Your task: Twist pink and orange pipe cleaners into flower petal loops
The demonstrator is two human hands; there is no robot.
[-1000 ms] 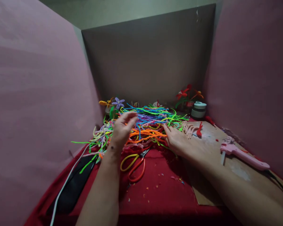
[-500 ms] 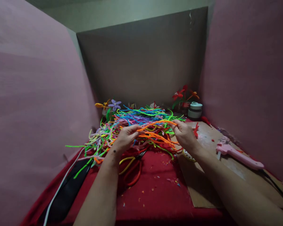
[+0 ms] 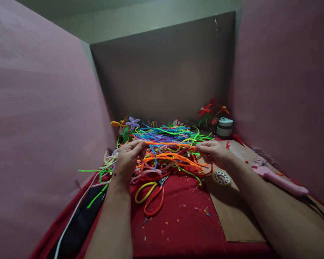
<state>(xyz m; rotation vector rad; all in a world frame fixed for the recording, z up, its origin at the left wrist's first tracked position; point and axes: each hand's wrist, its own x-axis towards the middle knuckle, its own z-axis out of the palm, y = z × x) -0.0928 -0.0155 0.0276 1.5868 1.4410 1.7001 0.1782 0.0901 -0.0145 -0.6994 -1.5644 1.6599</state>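
An orange pipe cleaner [image 3: 169,144] is stretched level between my two hands, just above a big tangle of coloured pipe cleaners [image 3: 164,151]. My left hand [image 3: 129,158] pinches its left end with thumb and fingers closed. My right hand [image 3: 214,153] pinches its right end, fingers curled. Below the hands, scissors [image 3: 151,194] with yellow and orange handles lie on the red cloth [image 3: 178,223].
A pink glue gun [image 3: 278,178] lies on a brown board [image 3: 232,219] at right, next to a small round spool [image 3: 220,177]. Pipe-cleaner flowers [image 3: 212,108] and a small jar [image 3: 225,127] stand at the back. A white cable and black strip [image 3: 75,226] run along the left. Pink walls enclose the space.
My hands moved from resting on the pile to lifting one orange pipe cleaner, then pulled apart until it was straight between them. The camera shifted slightly.
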